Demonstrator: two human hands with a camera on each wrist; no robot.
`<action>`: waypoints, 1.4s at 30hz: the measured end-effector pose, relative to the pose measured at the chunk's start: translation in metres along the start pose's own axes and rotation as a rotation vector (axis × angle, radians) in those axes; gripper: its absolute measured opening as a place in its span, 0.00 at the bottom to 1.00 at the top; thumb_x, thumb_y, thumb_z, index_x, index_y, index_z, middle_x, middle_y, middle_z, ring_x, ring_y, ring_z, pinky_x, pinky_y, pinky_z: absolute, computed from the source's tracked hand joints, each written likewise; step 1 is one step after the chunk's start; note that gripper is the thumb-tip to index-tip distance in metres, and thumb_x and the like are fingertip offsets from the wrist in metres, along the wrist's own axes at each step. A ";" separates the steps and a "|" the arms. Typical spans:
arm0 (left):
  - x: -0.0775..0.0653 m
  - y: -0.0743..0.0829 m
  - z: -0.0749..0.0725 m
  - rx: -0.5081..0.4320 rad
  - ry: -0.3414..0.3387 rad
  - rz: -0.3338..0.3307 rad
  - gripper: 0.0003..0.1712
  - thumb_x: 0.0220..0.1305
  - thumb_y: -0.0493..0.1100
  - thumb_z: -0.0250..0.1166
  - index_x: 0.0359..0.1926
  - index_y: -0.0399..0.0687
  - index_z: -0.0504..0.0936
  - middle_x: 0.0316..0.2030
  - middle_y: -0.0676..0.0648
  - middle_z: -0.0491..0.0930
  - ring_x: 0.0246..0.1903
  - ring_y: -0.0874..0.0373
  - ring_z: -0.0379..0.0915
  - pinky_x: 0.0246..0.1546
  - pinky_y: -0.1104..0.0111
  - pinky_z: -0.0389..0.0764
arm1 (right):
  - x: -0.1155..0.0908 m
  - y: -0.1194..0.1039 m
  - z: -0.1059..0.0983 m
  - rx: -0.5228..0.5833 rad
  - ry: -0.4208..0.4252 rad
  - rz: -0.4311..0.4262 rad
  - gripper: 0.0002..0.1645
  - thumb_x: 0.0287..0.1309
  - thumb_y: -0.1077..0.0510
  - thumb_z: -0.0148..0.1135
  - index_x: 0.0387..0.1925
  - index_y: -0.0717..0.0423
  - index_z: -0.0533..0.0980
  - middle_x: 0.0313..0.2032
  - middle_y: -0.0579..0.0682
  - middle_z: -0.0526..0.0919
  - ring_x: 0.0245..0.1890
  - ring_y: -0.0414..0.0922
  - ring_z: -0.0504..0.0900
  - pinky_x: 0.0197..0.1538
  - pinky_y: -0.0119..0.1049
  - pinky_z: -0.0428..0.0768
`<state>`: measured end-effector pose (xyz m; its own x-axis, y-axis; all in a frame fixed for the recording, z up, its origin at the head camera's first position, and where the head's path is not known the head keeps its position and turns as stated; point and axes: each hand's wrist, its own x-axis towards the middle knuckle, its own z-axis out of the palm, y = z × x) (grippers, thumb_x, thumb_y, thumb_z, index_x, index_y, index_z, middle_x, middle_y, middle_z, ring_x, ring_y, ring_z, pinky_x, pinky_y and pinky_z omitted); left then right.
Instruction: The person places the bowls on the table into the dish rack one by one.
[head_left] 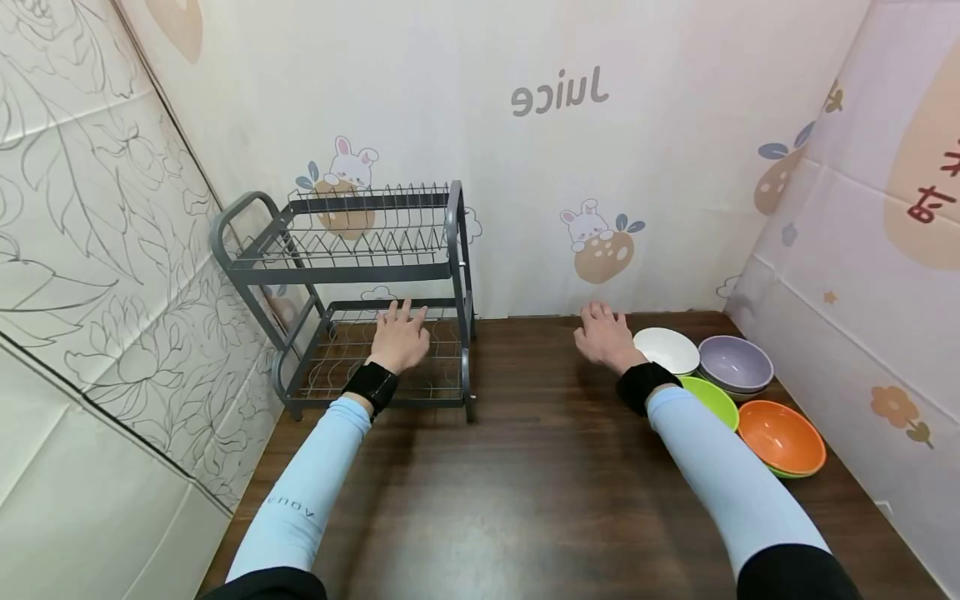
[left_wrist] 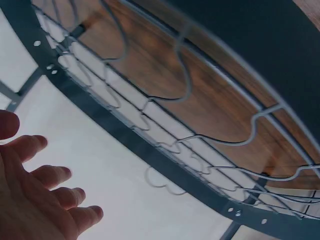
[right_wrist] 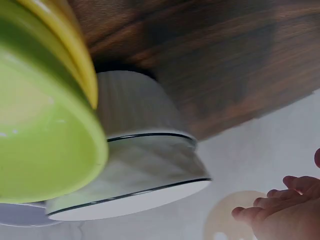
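Pale blue sleeves [head_left: 303, 487] lead to the left hand [head_left: 399, 340], near a gray wire rack [head_left: 341, 274], and the right hand [head_left: 606, 338], just beside stacked bowls [head_left: 782, 435]; both are empty, fingers loosely extended. Rack stands left, bowls right, on the brown bench [head_left: 525, 500], before printed sheeting [head_left: 675, 150].

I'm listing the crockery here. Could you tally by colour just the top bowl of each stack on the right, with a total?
White bowl: 1
Purple bowl: 1
Green bowl: 1
Orange bowl: 1
Total: 4
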<state>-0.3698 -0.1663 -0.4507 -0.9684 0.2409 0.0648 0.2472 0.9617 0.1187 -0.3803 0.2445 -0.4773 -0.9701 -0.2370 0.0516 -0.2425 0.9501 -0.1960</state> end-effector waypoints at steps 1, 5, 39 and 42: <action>-0.002 0.002 -0.001 -0.004 0.013 0.006 0.32 0.84 0.48 0.36 0.83 0.47 0.58 0.81 0.33 0.49 0.80 0.33 0.38 0.77 0.38 0.42 | -0.002 -0.002 -0.001 0.006 0.016 -0.008 0.36 0.78 0.54 0.32 0.78 0.72 0.56 0.78 0.73 0.50 0.79 0.68 0.46 0.76 0.70 0.46; -0.015 0.010 -0.008 -0.038 0.109 0.044 0.30 0.85 0.48 0.39 0.80 0.45 0.65 0.78 0.32 0.59 0.80 0.34 0.43 0.77 0.38 0.44 | -0.018 -0.011 -0.002 0.015 0.142 -0.048 0.33 0.75 0.56 0.41 0.73 0.73 0.64 0.74 0.74 0.63 0.72 0.71 0.62 0.70 0.68 0.63; -0.099 0.095 0.010 -0.157 0.362 0.321 0.15 0.78 0.43 0.57 0.50 0.44 0.89 0.46 0.44 0.86 0.51 0.45 0.82 0.54 0.50 0.82 | -0.195 0.020 0.018 0.146 0.424 0.282 0.11 0.62 0.61 0.70 0.37 0.69 0.82 0.29 0.64 0.81 0.29 0.66 0.81 0.27 0.62 0.76; -0.099 0.106 0.011 -0.107 0.365 0.348 0.15 0.77 0.43 0.57 0.50 0.45 0.89 0.46 0.45 0.87 0.52 0.45 0.81 0.57 0.50 0.80 | -0.198 0.022 0.019 0.137 0.408 0.286 0.12 0.64 0.60 0.68 0.24 0.59 0.79 0.20 0.54 0.75 0.21 0.59 0.76 0.20 0.56 0.70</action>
<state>-0.2483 -0.0867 -0.4557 -0.7580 0.4642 0.4583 0.5732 0.8093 0.1282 -0.1938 0.3083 -0.5104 -0.9244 0.1526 0.3496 0.0074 0.9235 -0.3835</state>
